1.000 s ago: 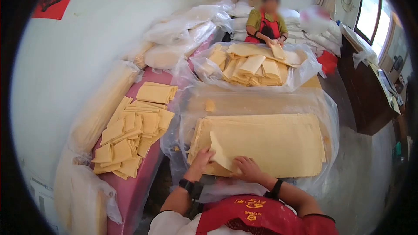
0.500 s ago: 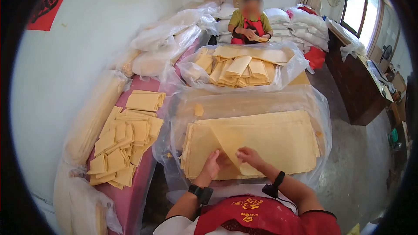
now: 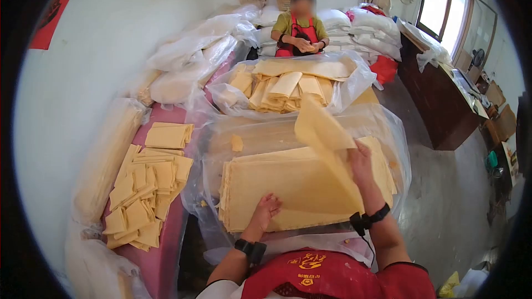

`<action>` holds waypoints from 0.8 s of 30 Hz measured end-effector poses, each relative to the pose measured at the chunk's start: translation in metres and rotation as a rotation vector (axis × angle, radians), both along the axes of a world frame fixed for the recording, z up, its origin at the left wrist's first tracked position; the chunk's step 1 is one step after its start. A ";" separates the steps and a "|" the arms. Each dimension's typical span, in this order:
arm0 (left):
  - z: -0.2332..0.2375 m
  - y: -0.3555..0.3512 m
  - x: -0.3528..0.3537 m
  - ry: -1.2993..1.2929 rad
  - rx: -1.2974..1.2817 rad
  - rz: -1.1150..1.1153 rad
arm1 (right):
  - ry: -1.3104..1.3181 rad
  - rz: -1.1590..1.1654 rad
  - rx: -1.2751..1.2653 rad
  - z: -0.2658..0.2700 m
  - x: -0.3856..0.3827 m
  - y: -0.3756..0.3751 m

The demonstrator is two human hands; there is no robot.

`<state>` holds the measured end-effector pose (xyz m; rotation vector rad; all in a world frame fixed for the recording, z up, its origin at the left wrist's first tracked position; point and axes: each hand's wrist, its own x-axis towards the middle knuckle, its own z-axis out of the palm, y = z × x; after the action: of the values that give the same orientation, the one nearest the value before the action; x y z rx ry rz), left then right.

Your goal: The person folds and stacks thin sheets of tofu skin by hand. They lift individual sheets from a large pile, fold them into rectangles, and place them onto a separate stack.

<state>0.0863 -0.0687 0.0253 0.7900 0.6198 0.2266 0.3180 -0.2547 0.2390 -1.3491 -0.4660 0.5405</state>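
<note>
My right hand [image 3: 361, 159] grips the edge of a thin yellow sheet [image 3: 321, 133], which looks like tofu skin. The sheet is raised and curling in the air over a stack of like sheets [image 3: 266, 188]. My left hand [image 3: 268, 206] is at the near left part of that stack, with its fingers apart and nothing in them. Under the stack lies clear plastic wrap [image 3: 402, 188]. To the left, folded sheets [image 3: 149, 188] sit in a loose pile on a pink surface [image 3: 172, 235].
Across from me a person [image 3: 301, 27] in a red apron handles something small behind a plastic-lined heap of folded sheets [image 3: 288, 86]. Long wrapped bundles [image 3: 108, 155] line the left wall. White sacks [image 3: 368, 30] stand at the back, and a dark desk [image 3: 432, 99] at the right.
My right hand has moved up and right, lifting the sheet off the stack. My left hand has opened away from the sheet. The view has shifted slightly to the right.
</note>
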 end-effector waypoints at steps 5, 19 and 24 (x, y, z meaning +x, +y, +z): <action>0.054 -0.055 0.021 -0.167 0.450 -0.222 | -0.991 0.026 -0.278 -0.027 -0.044 0.037; 0.093 -0.041 0.027 -0.339 -0.257 0.135 | 0.819 0.103 0.189 -0.220 -0.054 -0.119; 0.135 -0.024 0.070 -0.331 -0.035 0.029 | 0.893 -0.579 0.466 -0.262 0.027 -0.171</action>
<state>0.1564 -0.0931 0.1607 0.6907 0.3217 0.3637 0.3448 -0.4260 -0.0228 -0.6348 0.5011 0.4526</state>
